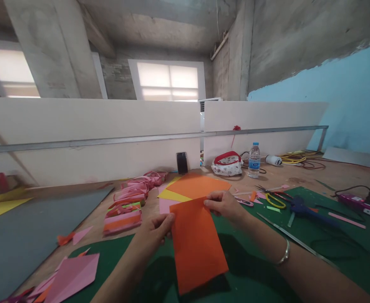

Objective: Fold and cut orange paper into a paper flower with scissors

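Head view: left hand (158,227), right hand (226,205) (held higher) pinching orange sheet (198,248) near upper corners.

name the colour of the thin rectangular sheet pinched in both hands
The thin rectangular sheet is orange, best seen in the head view.

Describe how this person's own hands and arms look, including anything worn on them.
The left hand and right hand are bare, with no gloves. No sleeve shows on the left forearm or the right forearm. A narrow, silvery bracelet curves over the right forearm, back from the wrist; none shows on the left.
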A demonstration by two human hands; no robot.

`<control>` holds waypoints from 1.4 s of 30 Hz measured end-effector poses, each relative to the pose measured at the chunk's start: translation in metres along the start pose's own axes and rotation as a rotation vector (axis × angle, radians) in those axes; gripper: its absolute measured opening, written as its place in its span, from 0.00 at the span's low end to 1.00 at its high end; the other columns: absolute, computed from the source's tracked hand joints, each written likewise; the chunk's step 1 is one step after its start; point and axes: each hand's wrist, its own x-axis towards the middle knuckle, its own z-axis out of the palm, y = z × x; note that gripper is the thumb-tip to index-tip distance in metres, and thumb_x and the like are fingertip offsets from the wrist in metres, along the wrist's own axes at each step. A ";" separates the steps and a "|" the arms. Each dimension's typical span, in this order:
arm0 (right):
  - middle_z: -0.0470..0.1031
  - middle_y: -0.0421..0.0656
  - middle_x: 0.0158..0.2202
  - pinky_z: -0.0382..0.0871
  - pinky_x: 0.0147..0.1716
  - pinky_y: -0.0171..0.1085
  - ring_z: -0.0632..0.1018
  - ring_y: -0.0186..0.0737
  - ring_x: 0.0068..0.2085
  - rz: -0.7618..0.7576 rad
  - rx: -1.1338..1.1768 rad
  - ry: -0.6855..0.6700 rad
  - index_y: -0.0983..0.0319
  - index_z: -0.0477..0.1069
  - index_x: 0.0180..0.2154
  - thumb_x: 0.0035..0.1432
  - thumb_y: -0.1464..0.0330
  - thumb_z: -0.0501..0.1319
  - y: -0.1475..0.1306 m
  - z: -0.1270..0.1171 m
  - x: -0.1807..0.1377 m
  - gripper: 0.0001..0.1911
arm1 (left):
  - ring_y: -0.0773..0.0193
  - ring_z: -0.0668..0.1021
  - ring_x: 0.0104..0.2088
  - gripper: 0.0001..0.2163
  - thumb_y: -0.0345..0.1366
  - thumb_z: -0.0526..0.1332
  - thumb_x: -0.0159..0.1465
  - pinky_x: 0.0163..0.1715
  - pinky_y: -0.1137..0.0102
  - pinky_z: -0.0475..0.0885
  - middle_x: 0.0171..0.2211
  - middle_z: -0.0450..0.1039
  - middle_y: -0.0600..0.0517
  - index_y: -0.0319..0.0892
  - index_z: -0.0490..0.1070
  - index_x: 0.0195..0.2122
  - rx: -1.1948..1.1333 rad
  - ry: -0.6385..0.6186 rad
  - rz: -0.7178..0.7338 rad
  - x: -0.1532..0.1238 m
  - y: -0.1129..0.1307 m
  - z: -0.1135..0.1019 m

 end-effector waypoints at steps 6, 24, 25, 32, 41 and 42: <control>0.66 0.36 0.16 0.51 0.18 0.30 0.60 0.26 0.18 -0.004 -0.066 -0.099 0.66 0.71 0.21 0.45 0.71 0.60 -0.007 0.002 -0.005 0.05 | 0.72 0.59 0.19 0.11 0.43 0.62 0.51 0.19 0.75 0.52 0.16 0.60 0.59 0.40 0.70 0.19 0.009 0.004 0.064 0.000 -0.005 0.000; 0.67 0.36 0.23 0.58 0.25 0.29 0.66 0.29 0.26 0.073 -0.057 -0.270 0.65 0.69 0.27 0.45 0.70 0.63 -0.002 0.018 -0.011 0.05 | 0.65 0.73 0.31 0.04 0.33 0.66 0.53 0.34 0.67 0.63 0.26 0.75 0.57 0.45 0.73 0.30 0.722 0.331 1.063 0.000 -0.018 0.018; 0.66 0.36 0.23 0.58 0.25 0.29 0.66 0.28 0.26 0.079 -0.044 -0.284 0.65 0.69 0.27 0.46 0.70 0.63 -0.004 0.019 -0.012 0.05 | 0.65 0.73 0.31 0.04 0.33 0.66 0.53 0.34 0.67 0.63 0.26 0.75 0.57 0.45 0.73 0.30 0.725 0.337 1.093 0.000 -0.018 0.018; 0.64 0.34 0.21 0.54 0.21 0.28 0.62 0.26 0.23 0.110 -0.002 -0.292 0.65 0.67 0.26 0.46 0.71 0.63 -0.010 0.026 -0.018 0.05 | 0.66 0.71 0.28 0.07 0.28 0.64 0.55 0.32 0.67 0.58 0.24 0.73 0.59 0.48 0.73 0.32 0.818 0.319 1.269 -0.003 -0.009 0.019; 0.63 0.33 0.19 0.51 0.19 0.27 0.61 0.25 0.21 0.159 0.053 -0.340 0.65 0.66 0.24 0.44 0.74 0.62 -0.003 0.024 -0.017 0.04 | 0.61 0.68 0.29 0.08 0.26 0.52 0.61 0.31 0.65 0.59 0.26 0.68 0.52 0.42 0.65 0.27 1.079 0.194 1.137 -0.003 -0.018 0.029; 0.63 0.33 0.19 0.50 0.19 0.27 0.60 0.25 0.21 0.168 0.065 -0.341 0.65 0.66 0.23 0.44 0.74 0.62 -0.001 0.024 -0.016 0.05 | 0.61 0.67 0.29 0.08 0.26 0.51 0.61 0.30 0.66 0.59 0.26 0.68 0.51 0.42 0.63 0.27 1.028 0.159 1.104 -0.003 -0.020 0.030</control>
